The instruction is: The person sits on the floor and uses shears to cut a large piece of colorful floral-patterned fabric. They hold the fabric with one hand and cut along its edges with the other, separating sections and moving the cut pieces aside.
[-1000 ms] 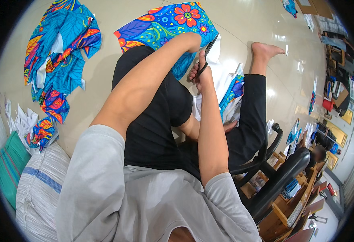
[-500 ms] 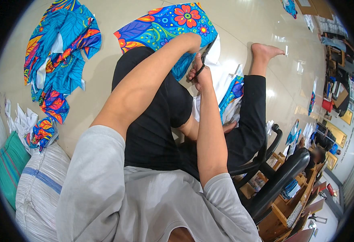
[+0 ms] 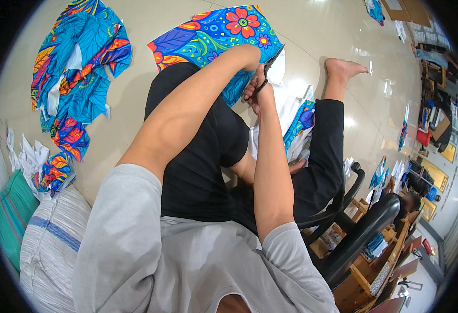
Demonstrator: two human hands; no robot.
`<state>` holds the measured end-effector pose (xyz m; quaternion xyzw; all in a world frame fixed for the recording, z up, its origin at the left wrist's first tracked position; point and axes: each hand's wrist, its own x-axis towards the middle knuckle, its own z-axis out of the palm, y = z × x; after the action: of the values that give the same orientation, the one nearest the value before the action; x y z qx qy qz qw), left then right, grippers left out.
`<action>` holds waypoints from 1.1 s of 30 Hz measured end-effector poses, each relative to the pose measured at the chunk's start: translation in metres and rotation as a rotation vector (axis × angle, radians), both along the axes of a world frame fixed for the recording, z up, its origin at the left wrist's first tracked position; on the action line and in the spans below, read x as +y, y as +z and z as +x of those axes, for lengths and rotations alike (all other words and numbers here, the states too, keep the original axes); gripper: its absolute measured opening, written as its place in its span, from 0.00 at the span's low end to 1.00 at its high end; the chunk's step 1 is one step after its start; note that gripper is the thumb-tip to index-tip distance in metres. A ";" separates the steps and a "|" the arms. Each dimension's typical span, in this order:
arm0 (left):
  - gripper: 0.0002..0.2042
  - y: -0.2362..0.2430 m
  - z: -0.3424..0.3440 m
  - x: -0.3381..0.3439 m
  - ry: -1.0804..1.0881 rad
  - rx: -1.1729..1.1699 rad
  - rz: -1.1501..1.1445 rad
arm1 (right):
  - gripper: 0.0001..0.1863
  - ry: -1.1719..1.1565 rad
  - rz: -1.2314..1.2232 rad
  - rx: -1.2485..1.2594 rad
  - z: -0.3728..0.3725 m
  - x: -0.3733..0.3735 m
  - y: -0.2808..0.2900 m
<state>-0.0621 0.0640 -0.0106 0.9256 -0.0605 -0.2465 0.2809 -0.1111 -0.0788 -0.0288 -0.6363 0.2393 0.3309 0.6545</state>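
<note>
My right hand (image 3: 262, 95) is closed round the dark handles of a pair of scissors (image 3: 274, 60). Its blades point up and away, at the right edge of a printed fabric piece (image 3: 218, 34) with flowers and leaves on blue. White cloth (image 3: 278, 78) lies just right of the blades. Bent down at the wrist, my left hand (image 3: 247, 55) is over the fabric's right part, close to the scissors; its fingers are hidden from view. More white and printed cloth (image 3: 301, 122) lies between my legs, below the scissors.
A heap of printed cut pieces (image 3: 82, 57) covers the floor at left. Full woven sacks (image 3: 54, 240) and white scraps (image 3: 30, 159) stand nearer. A black chair armrest (image 3: 367, 237) is close on my right, with a wooden table (image 3: 359, 281) beyond. My bare foot (image 3: 343, 67) extends at far right.
My right hand and the scissors have turned slightly to the right, and the blades look a little further apart. The printed fabric and my left arm have hardly moved.
</note>
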 end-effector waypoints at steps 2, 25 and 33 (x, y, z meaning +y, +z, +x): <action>0.14 0.002 -0.001 0.000 0.006 -0.005 0.001 | 0.33 0.015 -0.008 -0.023 0.000 0.002 -0.003; 0.17 -0.012 -0.040 0.063 0.857 -0.533 -0.264 | 0.23 -0.299 0.027 -0.111 -0.139 -0.125 0.051; 0.17 0.051 -0.184 0.242 1.141 -0.999 0.280 | 0.23 -0.360 0.172 -0.212 -0.131 -0.134 0.058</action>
<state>-0.2456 0.3062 0.0405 0.8417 0.3384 0.3783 0.1840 -0.2417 -0.2132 0.0293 -0.5564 0.2495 0.1592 0.7764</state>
